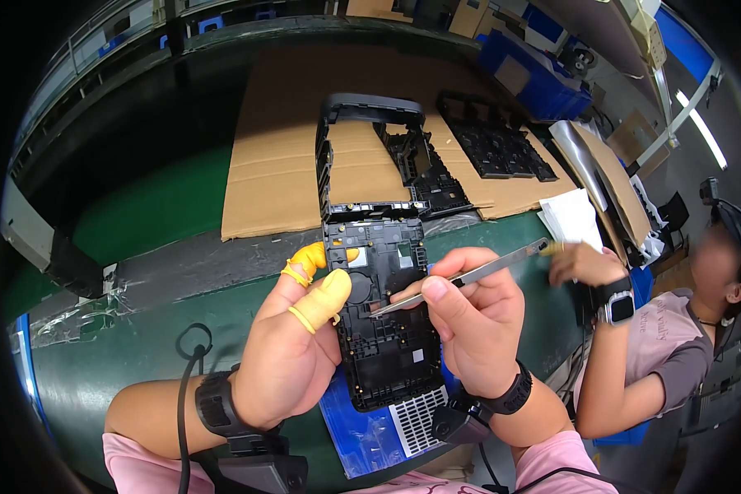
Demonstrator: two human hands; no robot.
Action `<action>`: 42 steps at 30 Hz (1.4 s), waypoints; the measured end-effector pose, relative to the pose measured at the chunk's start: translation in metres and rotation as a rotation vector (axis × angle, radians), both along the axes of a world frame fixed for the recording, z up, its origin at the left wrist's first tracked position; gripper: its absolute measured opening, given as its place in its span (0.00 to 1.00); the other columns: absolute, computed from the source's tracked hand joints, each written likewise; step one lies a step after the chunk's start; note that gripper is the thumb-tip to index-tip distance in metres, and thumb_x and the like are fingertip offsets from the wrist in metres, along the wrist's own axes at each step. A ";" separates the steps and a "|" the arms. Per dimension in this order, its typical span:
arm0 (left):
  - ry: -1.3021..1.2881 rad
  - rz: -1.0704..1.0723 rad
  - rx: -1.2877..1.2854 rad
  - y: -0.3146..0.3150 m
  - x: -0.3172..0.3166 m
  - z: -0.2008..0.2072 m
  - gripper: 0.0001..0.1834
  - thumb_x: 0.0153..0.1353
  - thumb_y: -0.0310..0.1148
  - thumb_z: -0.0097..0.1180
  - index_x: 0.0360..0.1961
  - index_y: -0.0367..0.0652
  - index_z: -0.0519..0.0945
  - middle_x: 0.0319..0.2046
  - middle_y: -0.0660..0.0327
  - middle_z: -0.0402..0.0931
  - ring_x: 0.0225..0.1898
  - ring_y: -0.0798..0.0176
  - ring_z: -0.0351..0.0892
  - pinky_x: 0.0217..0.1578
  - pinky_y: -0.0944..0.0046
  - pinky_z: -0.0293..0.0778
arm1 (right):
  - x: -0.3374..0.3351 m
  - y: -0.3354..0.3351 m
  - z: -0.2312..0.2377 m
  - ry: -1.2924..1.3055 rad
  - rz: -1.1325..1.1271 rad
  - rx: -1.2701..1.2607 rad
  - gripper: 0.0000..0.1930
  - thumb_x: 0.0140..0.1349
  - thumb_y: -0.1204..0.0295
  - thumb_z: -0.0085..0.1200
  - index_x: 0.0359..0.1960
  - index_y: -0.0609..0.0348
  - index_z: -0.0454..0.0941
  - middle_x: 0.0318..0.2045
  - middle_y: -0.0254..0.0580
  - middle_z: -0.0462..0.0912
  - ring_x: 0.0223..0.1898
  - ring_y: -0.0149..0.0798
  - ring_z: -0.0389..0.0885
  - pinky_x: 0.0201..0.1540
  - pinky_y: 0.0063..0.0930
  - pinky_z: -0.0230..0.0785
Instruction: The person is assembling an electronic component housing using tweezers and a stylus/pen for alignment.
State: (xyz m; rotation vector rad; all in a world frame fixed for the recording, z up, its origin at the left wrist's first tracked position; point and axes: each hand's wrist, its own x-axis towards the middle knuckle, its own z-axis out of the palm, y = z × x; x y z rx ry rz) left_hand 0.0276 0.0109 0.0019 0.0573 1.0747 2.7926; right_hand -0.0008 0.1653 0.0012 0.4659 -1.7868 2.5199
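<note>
My left hand [284, 354], with yellow finger cots on the thumb and a finger, grips the left edge of a black plastic housing [391, 366]. The housing has ribs, small brass-coloured posts and a round recess. Between the thumb and fingers of my right hand [482, 325] is a pair of metal tweezers [502, 262], slanting down to the left. Their tips are at the middle of the housing; whether they pinch anything is too small to tell. A black open frame [324, 169] stands at the housing's far end; I cannot tell if they are joined.
Cardboard [272, 156] covers the far part of the green table [165, 337], with more black plastic parts [498, 144] on it. A blue sheet [350, 428] lies beneath the housing. To the right, a co-worker's hand [584, 267] is near the tweezers' back end. A blue bin [535, 82] stands behind.
</note>
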 end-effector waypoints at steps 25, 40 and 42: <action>-0.041 0.994 -1.149 -0.218 -0.122 -0.026 0.32 0.53 0.31 0.56 0.56 0.28 0.59 0.34 0.59 0.71 0.35 0.71 0.69 0.39 0.72 0.65 | -0.044 0.036 -0.002 -0.092 -0.119 -0.185 0.05 0.58 0.74 0.50 0.33 0.61 0.69 0.25 0.49 0.79 0.14 0.24 0.66 0.17 0.12 0.56; 0.127 0.074 -1.751 0.049 -0.217 -0.009 0.26 0.52 0.51 0.50 0.31 0.33 0.79 0.35 0.43 0.76 0.39 0.46 0.75 0.42 0.55 0.68 | -0.067 0.064 -0.008 -0.050 -0.215 -0.422 0.07 0.58 0.79 0.47 0.38 0.66 0.70 0.36 0.54 0.77 0.33 0.38 0.79 0.36 0.24 0.73; 0.214 0.130 -1.772 0.046 -0.232 -0.024 0.21 0.48 0.43 0.53 0.30 0.32 0.79 0.32 0.43 0.77 0.37 0.46 0.76 0.39 0.55 0.70 | -0.072 0.063 -0.012 -0.027 -0.256 -0.431 0.08 0.56 0.82 0.49 0.38 0.66 0.69 0.35 0.53 0.77 0.34 0.39 0.79 0.38 0.26 0.74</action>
